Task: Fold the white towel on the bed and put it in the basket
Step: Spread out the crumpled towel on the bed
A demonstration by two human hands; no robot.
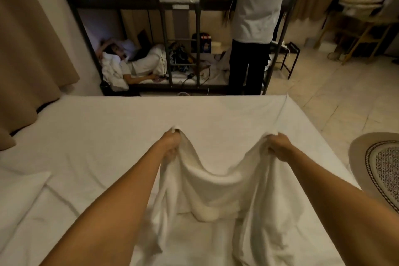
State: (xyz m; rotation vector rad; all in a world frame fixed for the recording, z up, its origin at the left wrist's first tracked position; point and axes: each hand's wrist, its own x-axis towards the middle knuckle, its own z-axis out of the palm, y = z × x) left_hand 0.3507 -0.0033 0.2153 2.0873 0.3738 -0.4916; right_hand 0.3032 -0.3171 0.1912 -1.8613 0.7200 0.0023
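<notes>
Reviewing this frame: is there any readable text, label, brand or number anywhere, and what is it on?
None can be read.
Red and blue box on the lower bunk: it carries printing, too blurred and small to read.
White tag on the bunk bed frame: blank or too blurred to tell.
White towel, bed, patterned rug: no text visible.

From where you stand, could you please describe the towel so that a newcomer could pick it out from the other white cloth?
Start at the large bed that fills the foreground. Above its near half, the left hand and right hand each grip a corner of the towel. Unlike the flat sheet beneath, it is lifted, sagging between the hands, and looks thicker.
</notes>
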